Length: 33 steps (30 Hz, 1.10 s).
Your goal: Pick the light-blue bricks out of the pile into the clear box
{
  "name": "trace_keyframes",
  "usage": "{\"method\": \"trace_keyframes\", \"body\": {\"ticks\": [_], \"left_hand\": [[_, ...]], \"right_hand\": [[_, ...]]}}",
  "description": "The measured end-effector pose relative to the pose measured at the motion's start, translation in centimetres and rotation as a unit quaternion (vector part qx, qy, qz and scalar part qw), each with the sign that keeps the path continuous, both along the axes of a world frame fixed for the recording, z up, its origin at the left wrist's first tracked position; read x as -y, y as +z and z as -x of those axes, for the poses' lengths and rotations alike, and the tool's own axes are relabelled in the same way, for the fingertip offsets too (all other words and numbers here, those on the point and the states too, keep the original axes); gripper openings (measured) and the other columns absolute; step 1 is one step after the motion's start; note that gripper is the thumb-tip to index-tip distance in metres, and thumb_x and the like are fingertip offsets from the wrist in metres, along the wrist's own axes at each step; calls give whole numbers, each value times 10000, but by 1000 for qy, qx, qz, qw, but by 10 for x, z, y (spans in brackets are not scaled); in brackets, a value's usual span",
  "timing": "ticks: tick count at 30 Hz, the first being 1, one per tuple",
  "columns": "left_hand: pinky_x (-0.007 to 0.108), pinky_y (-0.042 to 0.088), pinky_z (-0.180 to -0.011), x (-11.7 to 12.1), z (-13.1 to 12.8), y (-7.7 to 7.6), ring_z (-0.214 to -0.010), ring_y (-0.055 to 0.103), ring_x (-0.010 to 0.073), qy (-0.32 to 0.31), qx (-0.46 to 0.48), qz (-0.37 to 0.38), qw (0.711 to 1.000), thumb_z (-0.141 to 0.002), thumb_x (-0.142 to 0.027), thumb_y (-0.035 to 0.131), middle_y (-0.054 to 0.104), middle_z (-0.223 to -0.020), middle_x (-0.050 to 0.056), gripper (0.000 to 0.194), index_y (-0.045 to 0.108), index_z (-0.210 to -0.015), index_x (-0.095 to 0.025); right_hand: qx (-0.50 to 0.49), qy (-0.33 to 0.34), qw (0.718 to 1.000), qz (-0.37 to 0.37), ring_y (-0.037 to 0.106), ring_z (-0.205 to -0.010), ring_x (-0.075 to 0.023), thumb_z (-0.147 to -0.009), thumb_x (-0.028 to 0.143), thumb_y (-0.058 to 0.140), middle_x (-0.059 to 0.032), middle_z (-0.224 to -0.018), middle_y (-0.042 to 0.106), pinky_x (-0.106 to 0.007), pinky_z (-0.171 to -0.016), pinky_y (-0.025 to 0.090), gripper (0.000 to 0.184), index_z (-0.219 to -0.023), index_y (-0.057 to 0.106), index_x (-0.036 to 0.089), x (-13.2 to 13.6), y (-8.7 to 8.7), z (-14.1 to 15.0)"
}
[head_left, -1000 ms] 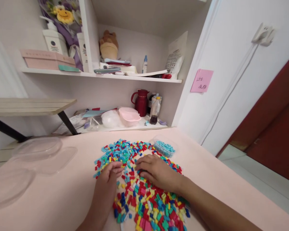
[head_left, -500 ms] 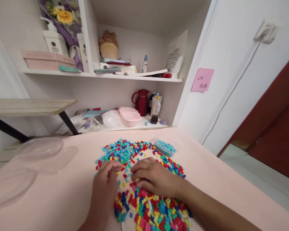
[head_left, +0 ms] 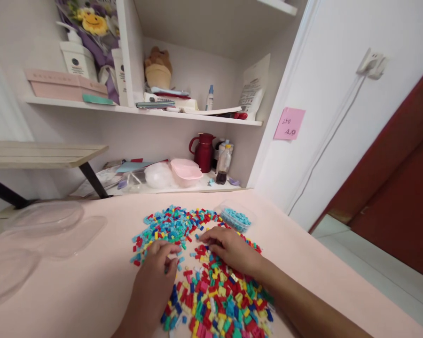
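Note:
Small colourful building bricks (head_left: 222, 300) lie spread over the pink tabletop in front of me. Toward the back left they gather into a mostly light-blue heap (head_left: 172, 225). My left hand (head_left: 158, 263) rests at the left edge of the bricks, fingers curved and thumb apart, with no brick visible in it. Palm down, my right hand (head_left: 225, 246) lies over the bricks right of centre, its fingertips among a few red and blue ones. What is under its palm is hidden. Just beyond it stands a clear plastic tub (head_left: 237, 218) holding light-blue bricks.
Clear plastic containers and lids (head_left: 74, 237) lie at the left. Along the back, a shelf holds a pink bowl (head_left: 186, 170), a red jug (head_left: 203, 152) and a bottle of dark liquid (head_left: 223, 164). A small wooden stand (head_left: 45, 155) is at the far left.
My right hand moved toward me, then back out to the bricks near the middle. My left thumb has parted from the fingers. Some bricks between the hands have shifted toward me.

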<state>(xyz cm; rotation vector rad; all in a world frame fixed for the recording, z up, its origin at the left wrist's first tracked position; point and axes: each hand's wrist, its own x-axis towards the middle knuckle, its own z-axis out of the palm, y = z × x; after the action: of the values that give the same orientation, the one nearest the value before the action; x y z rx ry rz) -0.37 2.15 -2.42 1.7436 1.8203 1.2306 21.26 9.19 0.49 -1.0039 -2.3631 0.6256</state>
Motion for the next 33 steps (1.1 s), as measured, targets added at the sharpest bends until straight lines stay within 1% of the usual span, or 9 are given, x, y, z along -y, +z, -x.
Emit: {"method": "trace_keyframes", "body": {"ticks": [3, 7, 10, 16, 19, 22, 26, 29, 33], "left_hand": [[318, 530, -688, -1, 0, -3, -751, 618, 169, 3, 15, -8, 1000, -761, -223, 498, 609, -1018, 49, 247, 708, -886, -259], [318, 531, -728, -3, 2, -8, -855, 626, 179, 0, 14, -3, 1000, -704, -119, 452, 600, -1070, 45, 369, 705, -930, -264], [317, 529, -774, -2, 3, -8, -927, 624, 180, -27, -3, 8, 1000, -651, -67, 437, 593, -1099, 36, 442, 702, -942, -269], [343, 521, -836, 0, 1, -3, -999, 610, 210, -22, -54, 5, 998, -689, -90, 464, 588, -1088, 47, 409, 699, -972, -269], [372, 481, -898, 2, 2, 1, -1033, 590, 224, -17, -113, 9, 993, -735, -100, 469, 573, -1096, 59, 403, 672, -1043, -261], [368, 461, -889, 6, 2, 7, -1040, 586, 229, -2, -160, 34, 986, -772, -128, 475, 554, -1127, 68, 390, 640, -1100, -260], [314, 461, -790, 10, 0, 12, -1028, 592, 214, 11, -176, 82, 981, -804, -157, 465, 538, -1163, 60, 362, 616, -1110, -279], [299, 457, -781, 11, -3, 12, -1047, 583, 205, 2, -181, 80, 980, -820, -137, 443, 535, -1155, 58, 365, 613, -1113, -274], [305, 456, -799, 11, -5, 12, -1048, 576, 205, 1, -191, 75, 979, -832, -122, 448, 542, -1129, 62, 358, 624, -1112, -259]], "right_hand": [[-48, -30, 998, 40, 641, -835, -167, -841, 112, 501, -44, -974, 701, -294, -776, 497, 297, -1051, 684, 214, -6, -2, -4], [-84, -46, 991, 94, 610, -644, -135, -874, 135, 438, -13, -757, 669, -250, -628, 479, 304, -1056, 675, 193, -10, -4, -7], [-76, -37, 994, 66, 612, -687, -140, -841, 117, 477, -16, -796, 673, -255, -668, 480, 298, -1034, 687, 200, -11, -6, -7], [-64, -41, 997, -4, 635, -868, -181, -871, 139, 489, -40, -930, 701, -316, -813, 490, 271, -1030, 691, 225, -6, 0, -5], [-48, 16, 996, -71, 605, -1003, -192, -890, 159, 515, -38, -1052, 693, -345, -920, 450, 248, -1045, 687, 248, 4, 5, 2], [2, 55, 991, -120, 587, -1015, -203, -905, 187, 527, -33, -1056, 696, -378, -956, 417, 228, -1057, 680, 260, 13, 4, 11], [38, 45, 987, -147, 562, -1047, -216, -909, 222, 546, -38, -1104, 677, -404, -953, 403, 187, -1039, 673, 265, 17, -3, 18], [56, 67, 982, -166, 526, -1128, -224, -911, 240, 551, -29, -1204, 638, -415, -985, 374, 157, -970, 692, 278, 17, -3, 18], [70, 85, 979, -171, 519, -1154, -224, -900, 232, 580, -3, -1123, 686, -413, -1002, 353, 141, -912, 709, 288, 16, -3, 18]]}}
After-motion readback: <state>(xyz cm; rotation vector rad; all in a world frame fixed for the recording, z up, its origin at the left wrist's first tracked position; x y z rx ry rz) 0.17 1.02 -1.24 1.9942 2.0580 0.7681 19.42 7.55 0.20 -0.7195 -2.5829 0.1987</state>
